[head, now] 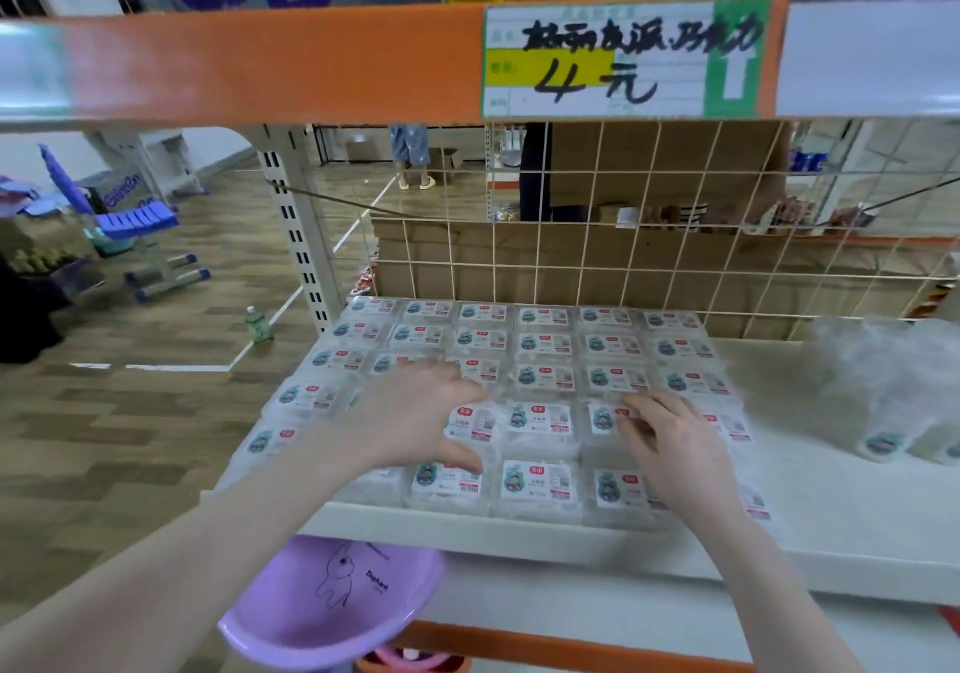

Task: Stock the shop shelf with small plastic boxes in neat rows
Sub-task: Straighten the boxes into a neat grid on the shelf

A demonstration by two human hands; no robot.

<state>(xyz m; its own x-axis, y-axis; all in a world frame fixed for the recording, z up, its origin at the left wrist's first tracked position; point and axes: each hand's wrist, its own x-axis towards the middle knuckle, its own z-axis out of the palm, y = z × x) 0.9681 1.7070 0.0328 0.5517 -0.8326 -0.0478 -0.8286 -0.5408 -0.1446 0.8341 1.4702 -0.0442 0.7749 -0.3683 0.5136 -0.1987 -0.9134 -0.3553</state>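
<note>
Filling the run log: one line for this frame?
left hand: on boxes | right hand: on boxes | boxes: rows on shelf | phase: aligning

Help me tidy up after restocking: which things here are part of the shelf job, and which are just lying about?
Job: small plastic boxes, shelf, left hand, right hand.
Lying about: purple basin, green bottle, blue chair, plastic bag.
</note>
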